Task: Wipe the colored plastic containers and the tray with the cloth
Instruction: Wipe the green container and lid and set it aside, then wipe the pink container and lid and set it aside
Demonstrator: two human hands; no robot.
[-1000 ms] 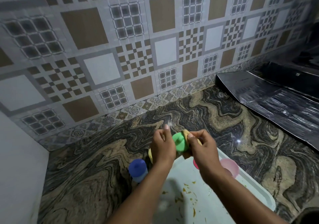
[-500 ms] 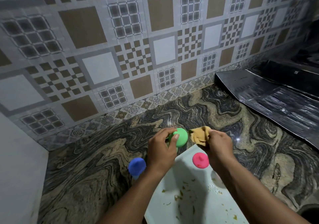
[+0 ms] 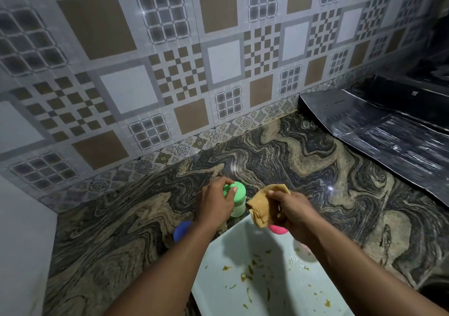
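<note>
the left hand (image 3: 213, 203) has lowered the green container (image 3: 237, 197) to the desk (image 3: 340, 194) beyond the tray (image 3: 218, 298), still gripping it. the right hand (image 3: 295, 214) has drawn the cloth (image 3: 261, 207) away, clutching it bunched. green seems wiped, while the pink container (image 3: 278, 230) and the soiled tray remain.

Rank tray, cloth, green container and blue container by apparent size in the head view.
1. tray, by far the largest
2. cloth, bunched in the right hand
3. green container, partly covered by the left hand
4. blue container, partly hidden, so its rank versus green is unsure
</note>
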